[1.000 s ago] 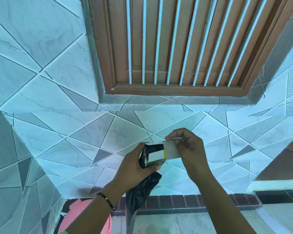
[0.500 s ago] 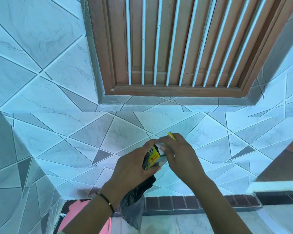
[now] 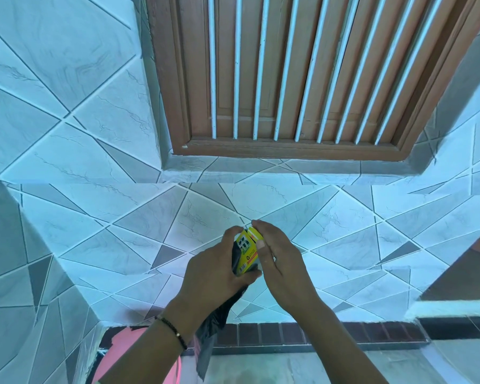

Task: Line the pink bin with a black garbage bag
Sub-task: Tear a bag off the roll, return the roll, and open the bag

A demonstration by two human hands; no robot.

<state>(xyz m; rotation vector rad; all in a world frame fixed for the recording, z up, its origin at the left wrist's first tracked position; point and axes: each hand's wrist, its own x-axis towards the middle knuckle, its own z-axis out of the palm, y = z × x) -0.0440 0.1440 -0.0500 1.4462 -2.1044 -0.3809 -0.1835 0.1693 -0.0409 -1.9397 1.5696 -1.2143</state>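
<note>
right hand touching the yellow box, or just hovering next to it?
Touching. The head view shows the right hand with its thumb pressed flat on the face of the yellow box and fingertips over its top edge.

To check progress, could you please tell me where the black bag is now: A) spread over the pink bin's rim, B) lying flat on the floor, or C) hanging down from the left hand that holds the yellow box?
C: the black bag dangles below the left hand, which grips the yellow box.
</note>
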